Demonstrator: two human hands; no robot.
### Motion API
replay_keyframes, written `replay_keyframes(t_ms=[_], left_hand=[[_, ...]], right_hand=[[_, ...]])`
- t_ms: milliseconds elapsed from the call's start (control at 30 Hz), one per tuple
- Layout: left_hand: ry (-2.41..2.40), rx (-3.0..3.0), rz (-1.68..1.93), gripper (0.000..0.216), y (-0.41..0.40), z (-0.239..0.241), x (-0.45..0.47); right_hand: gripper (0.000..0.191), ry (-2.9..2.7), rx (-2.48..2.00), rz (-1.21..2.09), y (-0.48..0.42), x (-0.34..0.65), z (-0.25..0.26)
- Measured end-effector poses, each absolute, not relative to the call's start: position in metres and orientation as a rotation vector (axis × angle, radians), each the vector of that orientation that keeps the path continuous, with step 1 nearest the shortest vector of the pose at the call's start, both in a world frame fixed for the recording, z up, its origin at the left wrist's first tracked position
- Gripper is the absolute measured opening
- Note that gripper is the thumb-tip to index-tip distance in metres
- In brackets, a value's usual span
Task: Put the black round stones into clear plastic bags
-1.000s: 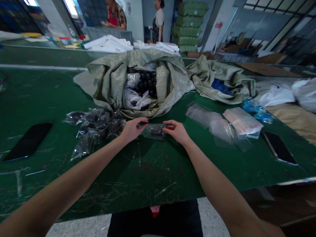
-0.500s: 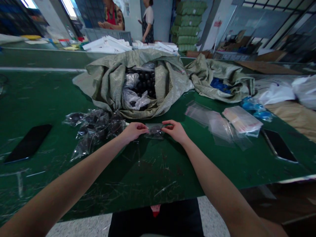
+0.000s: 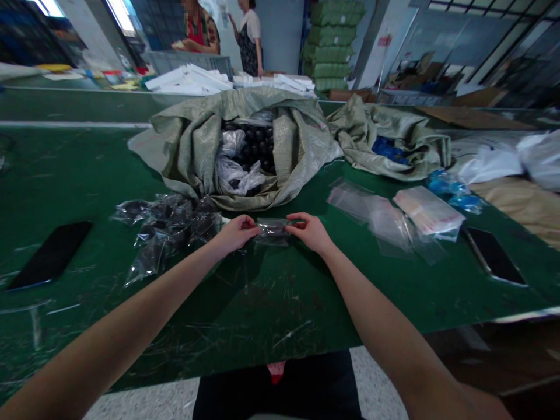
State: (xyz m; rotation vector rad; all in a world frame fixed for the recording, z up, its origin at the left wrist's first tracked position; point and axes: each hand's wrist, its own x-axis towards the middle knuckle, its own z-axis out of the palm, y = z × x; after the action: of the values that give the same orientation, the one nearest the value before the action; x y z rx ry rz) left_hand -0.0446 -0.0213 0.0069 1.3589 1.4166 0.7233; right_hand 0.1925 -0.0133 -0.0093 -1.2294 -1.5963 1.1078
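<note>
A clear plastic bag point(image 3: 273, 231) with something dark inside is stretched between my two hands, just above or on the green table. My left hand point(image 3: 238, 233) pinches its left end, and my right hand point(image 3: 310, 230) pinches its right end. To the left of my left hand lies a pile of clear bags with dark round items point(image 3: 168, 224). Behind my hands a woven sack point(image 3: 297, 154) gapes, showing black balls point(image 3: 258, 146) and crumpled thin plastic. Flat clear bags point(image 3: 389, 224) are spread to the right of my right hand.
On the green table point(image 3: 289, 309) a dark phone point(image 3: 51, 254) lies at left and another phone point(image 3: 494, 255) at right. A stack of clear bags point(image 3: 431, 211) and a smaller sack with blue items point(image 3: 389, 149) sit at right. Two people stand beyond the table.
The bag's middle looks more folded or pulled narrow between my hands, which have barely moved. In the background, one person has shifted left and raised a hand.
</note>
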Motion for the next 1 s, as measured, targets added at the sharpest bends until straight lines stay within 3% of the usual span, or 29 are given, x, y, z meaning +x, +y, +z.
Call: replay_keyframes(t_ms=[167, 633, 833, 1000], left_hand=[[1.432, 1.525, 0.741, 0.026, -0.024, 0.008, -0.045], [1.288, 1.085, 0.799, 0.019, -0.026, 0.015, -0.043], [1.219, 1.171, 0.764, 0.035, -0.031, 0.02, -0.048], [1.466, 1.425, 0.621, 0.037, -0.027, 0.01, -0.051]], right_hand=[[0.035, -1.596, -1.241, 1.122, -0.013, 0.193, -0.009], [0.034, -1.619, -1.272, 1.108, -0.014, 0.191, -0.006], [0.035, -1.622, -1.293, 1.09, -0.014, 0.191, -0.007], [0.034, -1.603, -1.281, 1.116, -0.013, 0.19, -0.008]])
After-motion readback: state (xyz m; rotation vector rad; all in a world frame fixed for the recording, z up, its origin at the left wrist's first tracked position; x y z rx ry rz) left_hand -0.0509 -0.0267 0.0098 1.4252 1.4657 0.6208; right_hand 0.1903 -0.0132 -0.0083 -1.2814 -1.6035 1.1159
